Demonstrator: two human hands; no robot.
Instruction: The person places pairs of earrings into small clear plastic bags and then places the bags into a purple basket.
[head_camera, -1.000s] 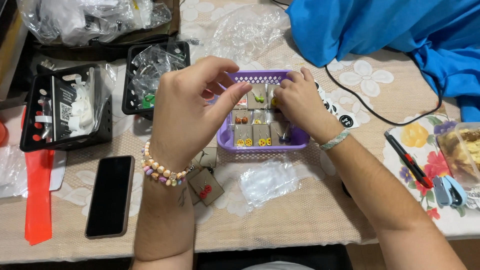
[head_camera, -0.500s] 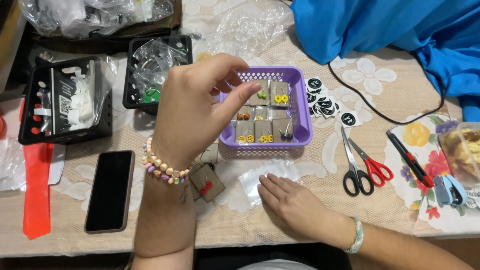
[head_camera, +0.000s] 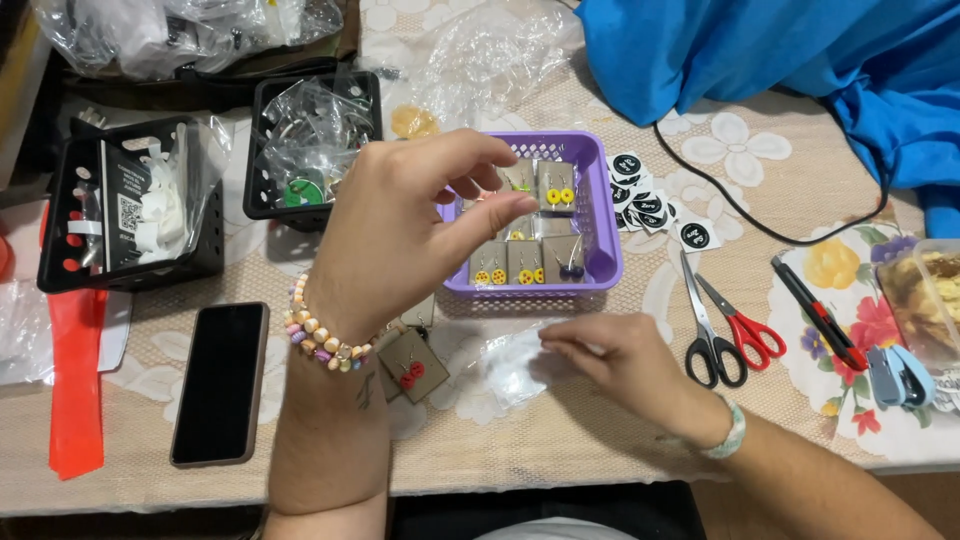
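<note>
Head view: left hand (head_camera: 400, 235) raised above the table, thumb and forefinger pinched together, whatever sits between them too small to tell. It hovers at the left edge of the purple basket (head_camera: 597, 215), which holds earring cards. Right hand (head_camera: 610, 360) lies lower, fingertips pressing a small clear plastic bag (head_camera: 515, 365) flat on the tablecloth. Earring card (head_camera: 412, 366) lies under the left wrist. Phone (head_camera: 220, 383) left, scissors (head_camera: 725, 325) right.
</note>
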